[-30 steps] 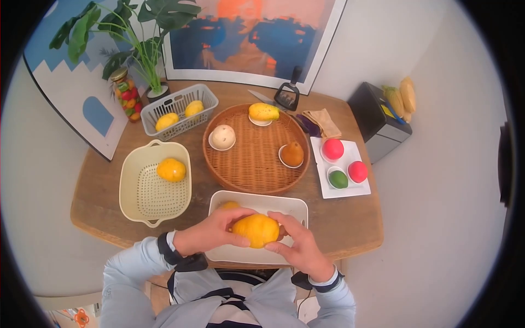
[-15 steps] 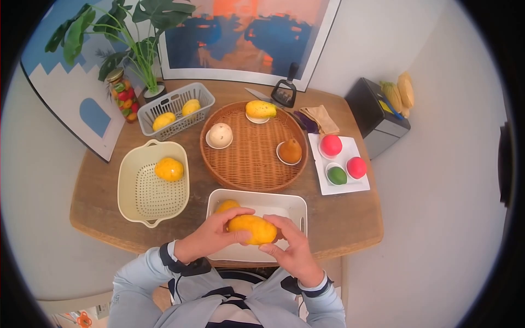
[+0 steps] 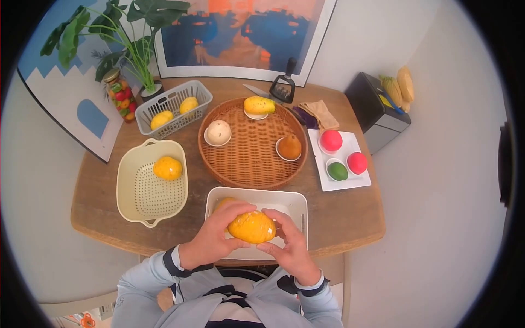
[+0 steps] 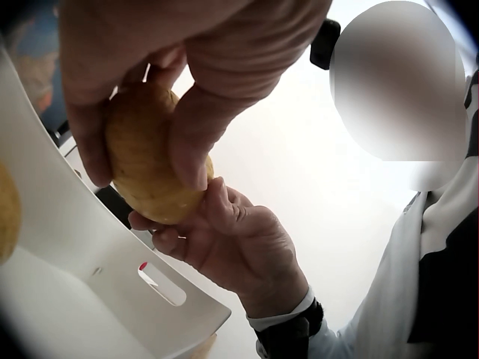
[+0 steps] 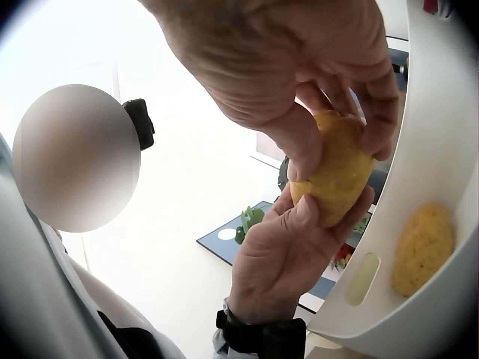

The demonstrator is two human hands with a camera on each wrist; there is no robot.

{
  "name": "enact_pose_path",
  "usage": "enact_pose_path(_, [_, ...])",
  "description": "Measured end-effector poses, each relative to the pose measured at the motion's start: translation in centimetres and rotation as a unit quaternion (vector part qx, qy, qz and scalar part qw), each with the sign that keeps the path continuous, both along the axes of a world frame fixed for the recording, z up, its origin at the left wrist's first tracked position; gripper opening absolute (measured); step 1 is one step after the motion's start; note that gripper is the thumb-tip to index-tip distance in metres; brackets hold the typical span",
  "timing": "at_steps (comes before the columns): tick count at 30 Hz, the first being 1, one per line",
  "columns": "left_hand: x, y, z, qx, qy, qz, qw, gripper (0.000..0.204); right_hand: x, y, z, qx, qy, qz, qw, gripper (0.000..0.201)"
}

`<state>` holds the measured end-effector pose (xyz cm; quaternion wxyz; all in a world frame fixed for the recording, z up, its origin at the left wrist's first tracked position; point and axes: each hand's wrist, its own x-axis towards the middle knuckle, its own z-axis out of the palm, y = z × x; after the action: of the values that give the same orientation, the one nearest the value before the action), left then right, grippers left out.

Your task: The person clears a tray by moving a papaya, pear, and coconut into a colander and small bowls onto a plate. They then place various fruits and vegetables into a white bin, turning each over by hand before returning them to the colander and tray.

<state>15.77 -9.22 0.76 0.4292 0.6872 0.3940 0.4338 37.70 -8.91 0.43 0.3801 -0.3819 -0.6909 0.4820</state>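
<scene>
Both hands grip one yellow fruit (image 3: 251, 227) between them, above a white rectangular tray (image 3: 298, 203). The left hand (image 3: 217, 232) curls round its left end, and the right hand (image 3: 290, 244) holds its right end with thumb and fingers. In the left wrist view the left hand (image 4: 187, 67) covers part of the fruit (image 4: 142, 153), with the right hand (image 4: 243, 247) at its far end. A second yellow fruit (image 5: 423, 249) lies in the tray, seen in the right wrist view; the left hand partly hides it in the head view.
A cream strainer basket (image 3: 124, 183) with a yellow fruit stands left. Beyond the tray is a round wicker tray (image 3: 246, 158) holding several items. A grey basket (image 3: 143, 121), a knife (image 3: 256, 91), a grater (image 3: 282, 89) and a white plate (image 3: 331, 183) stand farther round the table.
The held fruit has turned between the hands, and both hands have shifted slightly. More of the left hand now covers the fruit lying in the tray. The head view has shifted a little.
</scene>
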Motion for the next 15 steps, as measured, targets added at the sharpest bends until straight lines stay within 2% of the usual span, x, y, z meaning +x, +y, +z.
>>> enact_pose_path(10, [0.1,-0.9,0.7,0.081,0.091,0.02,0.992,0.062,-0.9,0.0,-0.1,-0.084,0.07,0.002,0.994,0.061])
enact_pose_path(15, [-0.2,-0.7,0.6,0.071,0.075,0.033,0.994,0.066,-1.3,0.1,-0.3,-0.071,0.079,-0.003,0.994,0.056])
